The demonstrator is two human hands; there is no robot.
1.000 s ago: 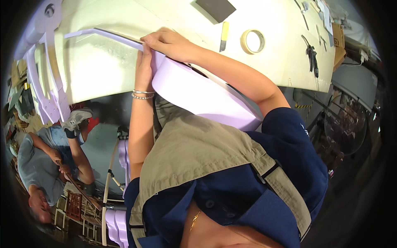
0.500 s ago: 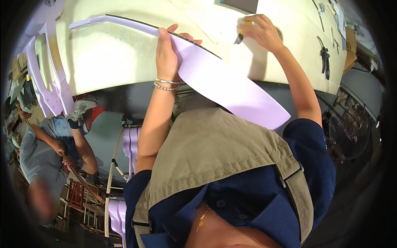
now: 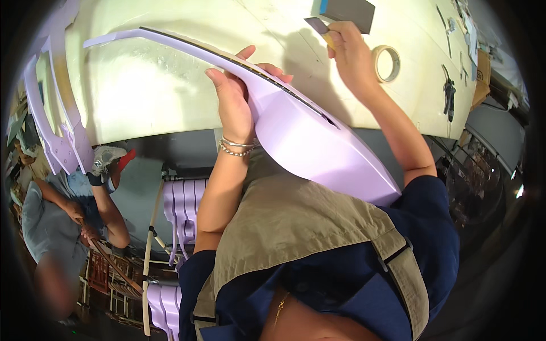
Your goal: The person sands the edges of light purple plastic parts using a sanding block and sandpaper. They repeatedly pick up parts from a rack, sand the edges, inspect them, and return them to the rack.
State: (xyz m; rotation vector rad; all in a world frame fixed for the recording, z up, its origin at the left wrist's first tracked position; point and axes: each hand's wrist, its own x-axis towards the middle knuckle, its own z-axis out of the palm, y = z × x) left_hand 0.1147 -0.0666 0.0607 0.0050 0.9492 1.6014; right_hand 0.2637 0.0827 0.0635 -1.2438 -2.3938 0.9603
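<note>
A lilac ukulele-like instrument point(image 3: 318, 142) with a dark fretboard strip lies on its side, its neck pointing to the far left. Its wide end rests against my apron. My left hand point(image 3: 236, 102) cradles the neck where it meets the body, thumb on one side and fingertips showing past the fretboard. Raised over the table, my right hand point(image 3: 350, 57) grips a scraper point(image 3: 319, 28) with a flat dark blade and a yellow grip. The blade is apart from the instrument.
On the pale table point(image 3: 170, 108) are a tape roll point(image 3: 387, 63), a dark block point(image 3: 348, 14) with a blue end and black-handled pliers point(image 3: 449, 94). More lilac instruments point(image 3: 68, 148) stand at far left; several lilac bodies point(image 3: 185, 210) hang below. A co-worker point(image 3: 57, 221) sits at left.
My right hand has lifted and turned the scraper, its blade now pointing up and left, exposing the tape roll. The instrument has rolled to show more of its fretboard edge.
</note>
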